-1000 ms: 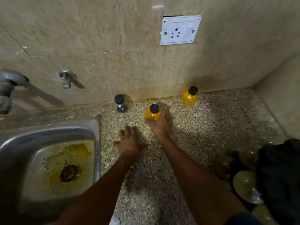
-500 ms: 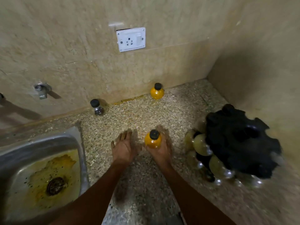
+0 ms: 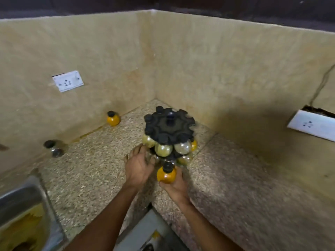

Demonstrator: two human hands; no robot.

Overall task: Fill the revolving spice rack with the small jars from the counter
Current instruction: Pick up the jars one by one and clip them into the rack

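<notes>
The black revolving spice rack (image 3: pixel 169 125) stands in the counter's corner with several round jars hanging under its top and lower tier. My right hand (image 3: pixel 175 185) is closed around a round orange jar with a black cap (image 3: pixel 166 175), held just in front of the rack's lower tier. My left hand (image 3: pixel 138 164) rests with fingers apart against the rack's lower left side, touching the jars there. A second orange jar (image 3: pixel 113 119) stands against the back wall. A clear jar with a black cap (image 3: pixel 54 148) stands further left by the wall.
A steel sink (image 3: pixel 21 211) lies at the lower left of the speckled counter (image 3: pixel 94 171). Tiled walls close the corner behind the rack. One white socket plate (image 3: pixel 68 80) is on the left wall, another socket plate (image 3: pixel 312 125) on the right wall.
The view has swung right and the rack is now centred. My right hand has carried the orange jar to the rack's front. My left hand has left the counter and reached the rack's side.
</notes>
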